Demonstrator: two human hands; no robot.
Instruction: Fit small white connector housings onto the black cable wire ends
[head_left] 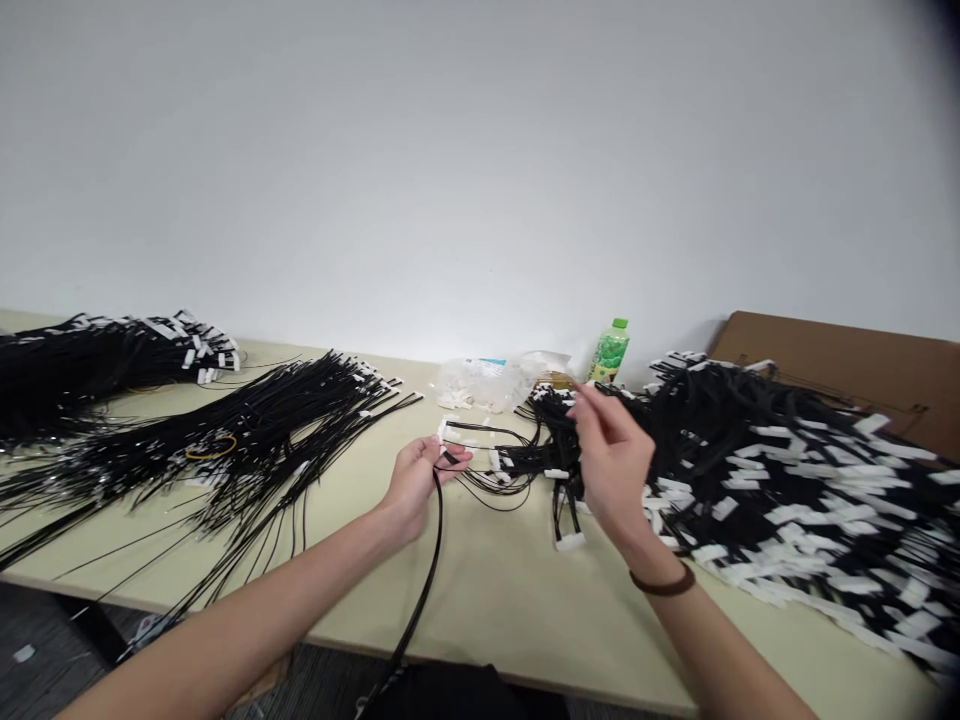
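My left hand [415, 482] is closed on the end of a black cable [433, 560], which hangs down over the table's front edge. At its fingertips is a white connector [444, 428]. My right hand [616, 455], with a dark band at the wrist, is raised above a small heap of black wires [551, 458] with white connectors. Its thumb and index finger are pinched together; whatever is between them is too small to make out. One white connector [570, 541] on a short wire loop lies below that hand.
A large pile of black cables with white connectors [817, 520] covers the right side, before a brown cardboard sheet [832, 370]. More cable bundles [285, 420] lie left, one with a yellow band [211, 447]. A clear bag [472, 385] and a green-capped bottle [609, 352] stand near the wall.
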